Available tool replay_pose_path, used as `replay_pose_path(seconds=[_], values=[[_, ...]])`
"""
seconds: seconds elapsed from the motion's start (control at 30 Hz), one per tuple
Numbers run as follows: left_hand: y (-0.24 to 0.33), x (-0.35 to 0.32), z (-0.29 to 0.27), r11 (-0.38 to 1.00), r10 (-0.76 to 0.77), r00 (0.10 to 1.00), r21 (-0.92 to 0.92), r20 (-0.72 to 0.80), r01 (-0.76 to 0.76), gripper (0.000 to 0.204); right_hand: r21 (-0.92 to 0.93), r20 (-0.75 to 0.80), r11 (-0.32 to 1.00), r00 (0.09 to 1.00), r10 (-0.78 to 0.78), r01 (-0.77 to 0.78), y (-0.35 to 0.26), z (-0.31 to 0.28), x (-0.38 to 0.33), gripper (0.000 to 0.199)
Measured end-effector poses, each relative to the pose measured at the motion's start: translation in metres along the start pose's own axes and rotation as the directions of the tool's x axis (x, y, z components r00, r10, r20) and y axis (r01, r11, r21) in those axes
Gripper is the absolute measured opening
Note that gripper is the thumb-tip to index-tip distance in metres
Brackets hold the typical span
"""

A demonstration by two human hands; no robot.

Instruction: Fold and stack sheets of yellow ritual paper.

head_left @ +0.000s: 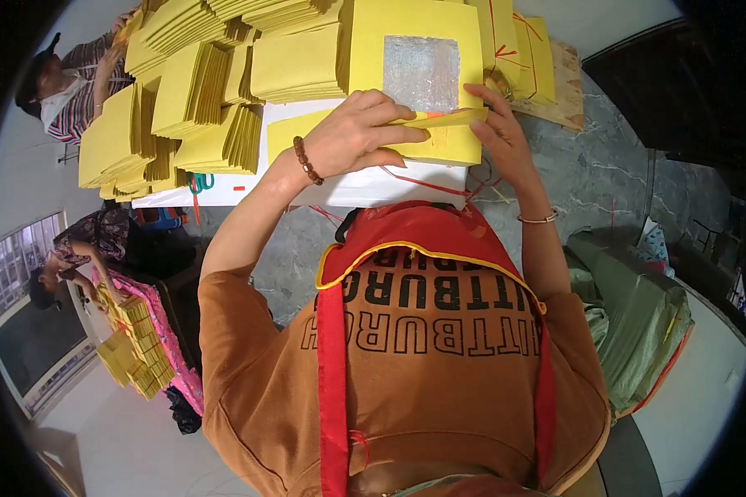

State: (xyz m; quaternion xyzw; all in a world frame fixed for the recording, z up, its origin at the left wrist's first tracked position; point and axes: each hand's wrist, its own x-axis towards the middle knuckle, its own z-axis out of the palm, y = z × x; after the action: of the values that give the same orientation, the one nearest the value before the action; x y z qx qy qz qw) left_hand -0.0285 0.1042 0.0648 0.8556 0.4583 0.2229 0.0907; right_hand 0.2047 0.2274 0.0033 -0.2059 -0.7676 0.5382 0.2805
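Observation:
In front of me lies a yellow paper sheet (416, 20) with a silver foil square (421, 70) in its middle. Its near edge is lifted in a narrow flap (454, 120), with a little orange-red under it. My left hand (360, 132), a brown bead bracelet at its wrist, lies on the paper at the flap's left end, fingers stretched and spread. At the other end, my right hand (503, 137) pinches the flap between fingers and thumb. More yellow paper (286, 141) shows from under my left hand.
Several folded yellow paper stacks (300, 62) cover the table's left side. Teal-handled scissors (201, 183) lie by the white table edge (249, 195). Tied yellow bundles (532, 58) sit on a wooden board (565, 91). Two people (83, 83) handle paper at left; a green-wrapped bale (638, 323) stands at right.

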Motion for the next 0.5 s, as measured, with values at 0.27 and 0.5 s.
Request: replay_pose_path(seconds=[0.27, 0.5], values=[[0.001, 0.002, -0.001, 0.996, -0.073, 0.981, -0.069, -0.182, 0.062, 0.016, -0.210, 0.032, 0.972, 0.994, -0.101, 0.105, 0.000, -0.001, 0.000, 0.022], [0.000, -0.002, -0.010, 0.975, -0.203, 0.979, -0.095, -0.027, 0.200, 0.031, -0.206, -0.113, 0.976, 0.988, -0.101, 0.077, 0.001, 0.011, 0.004, 0.021]])
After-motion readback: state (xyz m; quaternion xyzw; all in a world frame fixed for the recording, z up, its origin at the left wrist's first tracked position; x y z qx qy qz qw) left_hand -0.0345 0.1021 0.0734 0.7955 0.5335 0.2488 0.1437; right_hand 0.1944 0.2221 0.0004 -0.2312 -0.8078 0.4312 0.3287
